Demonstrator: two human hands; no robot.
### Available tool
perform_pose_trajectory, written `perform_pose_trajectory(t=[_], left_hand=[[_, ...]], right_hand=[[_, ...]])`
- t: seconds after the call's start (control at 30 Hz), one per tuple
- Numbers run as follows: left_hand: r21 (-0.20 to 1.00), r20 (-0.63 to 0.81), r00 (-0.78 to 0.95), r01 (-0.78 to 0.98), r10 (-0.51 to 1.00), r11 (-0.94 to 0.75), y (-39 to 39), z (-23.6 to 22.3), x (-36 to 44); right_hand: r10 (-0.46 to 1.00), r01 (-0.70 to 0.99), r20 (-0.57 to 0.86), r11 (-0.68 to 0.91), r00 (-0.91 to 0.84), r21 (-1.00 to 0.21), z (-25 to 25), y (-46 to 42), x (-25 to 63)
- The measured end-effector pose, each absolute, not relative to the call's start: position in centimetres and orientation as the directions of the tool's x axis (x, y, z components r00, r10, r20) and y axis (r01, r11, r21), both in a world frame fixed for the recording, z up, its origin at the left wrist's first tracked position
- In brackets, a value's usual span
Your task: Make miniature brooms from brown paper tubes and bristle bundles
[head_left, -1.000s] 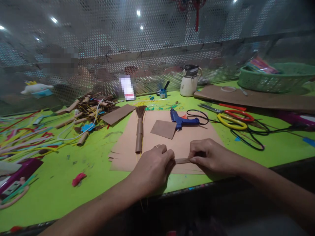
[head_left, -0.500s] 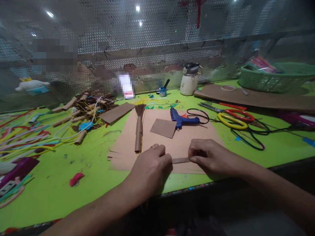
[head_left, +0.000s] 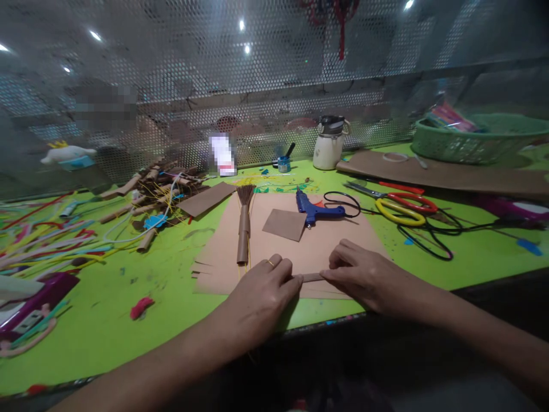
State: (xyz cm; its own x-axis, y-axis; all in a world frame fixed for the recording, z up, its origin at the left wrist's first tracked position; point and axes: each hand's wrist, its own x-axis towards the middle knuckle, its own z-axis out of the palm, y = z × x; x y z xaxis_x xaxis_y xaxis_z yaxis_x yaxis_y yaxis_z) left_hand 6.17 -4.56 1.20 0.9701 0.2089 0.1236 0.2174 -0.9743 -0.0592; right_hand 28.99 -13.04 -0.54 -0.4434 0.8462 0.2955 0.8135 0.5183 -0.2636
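Between my hands, low over the light brown paper sheets [head_left: 214,252], runs a narrow brown paper strip [head_left: 313,277]. My left hand [head_left: 270,292] pinches its left end, and my right hand [head_left: 355,274] pinches the right end with thumb and fingertips. Just beyond my left hand lies a rolled brown paper piece [head_left: 243,234] with a fringed top and yellow string along it. A brown paper rectangle [head_left: 285,224] lies farther up the sheets, its right edge by a blue glue gun [head_left: 319,210].
Yellow-handled scissors [head_left: 398,212], red-handled scissors [head_left: 414,200] and a black cable [head_left: 429,246] lie at right. Behind stand a white bottle [head_left: 328,146], a blue jar [head_left: 283,163] and a green basket [head_left: 463,146]. Paper rolls [head_left: 158,189] and pipe cleaners [head_left: 47,240] are piled at left.
My right hand has slid slightly left along the strip, so less of it shows between my hands. The camera view has shifted a little.
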Motion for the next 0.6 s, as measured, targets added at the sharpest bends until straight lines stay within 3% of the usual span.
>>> perform_pose_trajectory(t=[0.23,0.37,0.47,0.6], left_hand=[[-0.155,0.069,0.997,0.038,0.027,-0.987,-3.3,1.6,8.1],[-0.206,0.082,0.996,-0.011,-0.028,-0.978,-2.8,0.7,9.4],[-0.142,0.084,0.996,0.049,0.037,-0.989,-2.9,1.0,9.5],[-0.029,0.082,0.988,0.133,0.131,-0.991,-2.9,2.4,9.1]], right_hand=[[0.759,0.773,0.153,0.631,-0.633,0.069,0.9,-12.6,27.1],[0.728,0.742,0.147,0.646,-0.670,0.180,0.2,-11.4,26.2],[0.769,0.791,0.183,0.601,-0.612,0.116,0.1,-11.1,26.5],[0.832,0.825,0.202,0.546,-0.516,-0.143,1.0,-11.3,27.5]])
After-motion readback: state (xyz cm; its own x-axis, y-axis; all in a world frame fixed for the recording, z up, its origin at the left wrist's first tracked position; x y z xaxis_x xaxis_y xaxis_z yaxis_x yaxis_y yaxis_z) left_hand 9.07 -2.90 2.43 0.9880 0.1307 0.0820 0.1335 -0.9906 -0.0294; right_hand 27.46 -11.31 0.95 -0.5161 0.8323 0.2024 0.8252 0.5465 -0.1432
